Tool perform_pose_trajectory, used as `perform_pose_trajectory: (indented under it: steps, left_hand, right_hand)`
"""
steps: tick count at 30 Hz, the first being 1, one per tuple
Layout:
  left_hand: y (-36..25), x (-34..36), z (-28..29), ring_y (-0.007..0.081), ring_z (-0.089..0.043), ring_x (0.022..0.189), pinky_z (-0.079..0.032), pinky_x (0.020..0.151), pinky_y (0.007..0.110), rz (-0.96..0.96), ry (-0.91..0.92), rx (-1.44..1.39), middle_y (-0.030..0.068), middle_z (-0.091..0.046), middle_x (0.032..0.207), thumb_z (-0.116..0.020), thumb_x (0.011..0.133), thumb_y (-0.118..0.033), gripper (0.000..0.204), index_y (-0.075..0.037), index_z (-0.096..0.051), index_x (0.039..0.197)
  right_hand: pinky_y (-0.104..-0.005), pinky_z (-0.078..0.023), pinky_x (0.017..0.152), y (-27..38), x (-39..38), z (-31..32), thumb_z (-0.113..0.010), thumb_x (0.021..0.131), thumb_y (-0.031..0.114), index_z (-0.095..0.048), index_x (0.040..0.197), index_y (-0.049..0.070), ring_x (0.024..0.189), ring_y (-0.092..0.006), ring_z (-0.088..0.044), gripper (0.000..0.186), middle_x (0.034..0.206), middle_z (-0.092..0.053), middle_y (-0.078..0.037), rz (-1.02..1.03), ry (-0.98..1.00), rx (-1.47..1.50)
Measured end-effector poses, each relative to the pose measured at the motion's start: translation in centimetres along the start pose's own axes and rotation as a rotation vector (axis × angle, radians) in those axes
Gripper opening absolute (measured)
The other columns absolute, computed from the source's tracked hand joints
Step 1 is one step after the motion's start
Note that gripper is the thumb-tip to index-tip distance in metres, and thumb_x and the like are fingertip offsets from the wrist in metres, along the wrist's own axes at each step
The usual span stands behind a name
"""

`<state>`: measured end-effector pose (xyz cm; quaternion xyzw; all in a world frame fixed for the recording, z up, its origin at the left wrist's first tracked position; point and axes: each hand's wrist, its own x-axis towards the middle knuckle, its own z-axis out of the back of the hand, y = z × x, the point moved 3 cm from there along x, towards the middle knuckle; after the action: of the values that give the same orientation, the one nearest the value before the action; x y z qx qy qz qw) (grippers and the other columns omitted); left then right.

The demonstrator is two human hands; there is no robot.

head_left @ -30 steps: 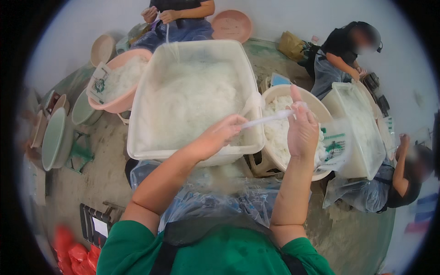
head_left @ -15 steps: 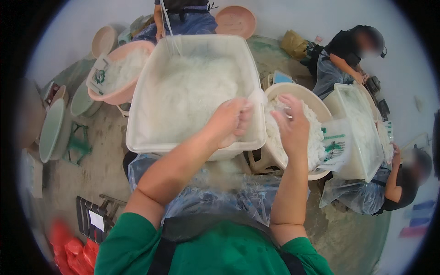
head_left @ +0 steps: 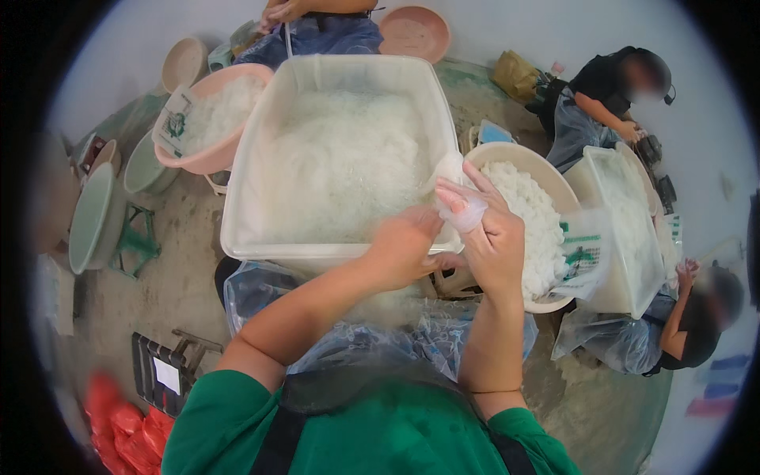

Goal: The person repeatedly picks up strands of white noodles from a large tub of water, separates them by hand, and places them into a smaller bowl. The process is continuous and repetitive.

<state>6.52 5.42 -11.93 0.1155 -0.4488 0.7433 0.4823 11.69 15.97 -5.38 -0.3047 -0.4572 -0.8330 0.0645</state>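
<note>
Two hands bag white noodles at the near rim of a big tub.

The right hand [head_left: 492, 237] grips a small clear plastic bag [head_left: 457, 198] with fingers curled round it, beside the near right corner of the white plastic tub [head_left: 261, 237] of noodles. The left hand [head_left: 404, 249] is closed just beside it, touching the bag's lower part; whether it pinches anything cannot be told. A beige basin [head_left: 546, 178] heaped with noodles stands just to the right.
</note>
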Motion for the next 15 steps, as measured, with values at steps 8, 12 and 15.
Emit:
perform_pose_trajectory:
  steps: [8,12,15]
  left_hand:
    - [0.1,-0.3,0.0,0.0090,-0.028,0.051,-0.024,0.048,0.022,0.784,0.394,-1.507,-0.0031,-0.034,0.061,-0.041,0.094,-0.039,0.035,-0.010,-0.045,0.075]
    - [1.6,1.4,1.6,0.0102,-0.033,0.051,-0.027,0.047,0.025,0.812,0.335,-0.938,-0.0046,-0.036,0.056,-0.037,0.095,-0.040,0.040,-0.009,-0.045,0.071]
    - [1.3,2.9,3.4,0.0136,-0.040,0.054,-0.034,0.050,0.031,0.246,0.170,0.122,-0.0025,-0.045,0.058,-0.034,0.096,-0.041,0.045,-0.007,-0.047,0.071]
  right_hand:
    - [-0.0352,-0.047,0.087,-4.2,-0.7,1.0,-0.056,0.084,0.015,-0.065,0.100,0.000,0.102,-0.0191,-0.058,0.024,0.113,-0.059,-0.018,-0.517,-0.030,0.915]
    - [-0.0313,-0.049,0.073,-2.7,-0.1,0.6,-0.059,0.080,0.015,-0.067,0.091,0.003,0.089,-0.0191,-0.060,0.017,0.103,-0.063,-0.009,-0.068,0.125,-0.098]
    - [-0.0320,-0.047,0.062,-1.0,0.5,-0.6,-0.063,0.073,0.016,-0.066,0.075,0.007,0.072,-0.0247,-0.055,0.009,0.088,-0.063,-0.002,0.104,0.191,-0.638]
